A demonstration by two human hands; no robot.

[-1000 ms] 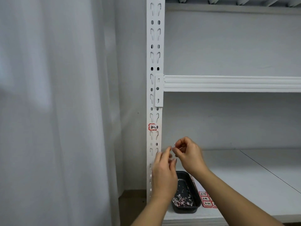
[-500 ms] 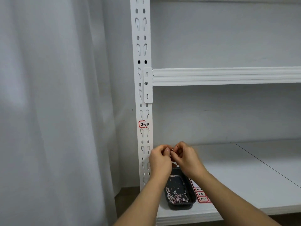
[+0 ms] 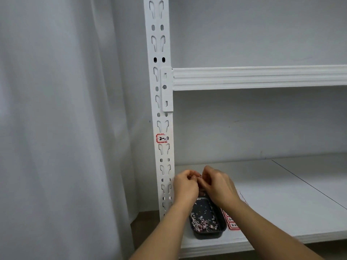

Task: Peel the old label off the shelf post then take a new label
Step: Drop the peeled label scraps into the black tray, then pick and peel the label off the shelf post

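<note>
A white slotted shelf post (image 3: 159, 102) carries a partly torn red-bordered label (image 3: 161, 138) marked "2-". My left hand (image 3: 185, 186) and my right hand (image 3: 217, 184) meet fingertip to fingertip just right of the post, above a black tray (image 3: 206, 235). Between the fingertips sits a small red-and-white label scrap (image 3: 198, 177); both hands pinch it. A sheet of new red-bordered labels (image 3: 232, 224) lies on the lower shelf, right of the tray, partly hidden by my right forearm.
The tray holds several torn label bits. The lower shelf board (image 3: 281, 203) stretches to the right. An upper shelf beam (image 3: 259, 77) crosses above. A grey-white curtain (image 3: 65, 128) hangs left of the post.
My hands came together and dropped lower, over the tray, with the scrap pinched between them. The camera view shifted down and right.
</note>
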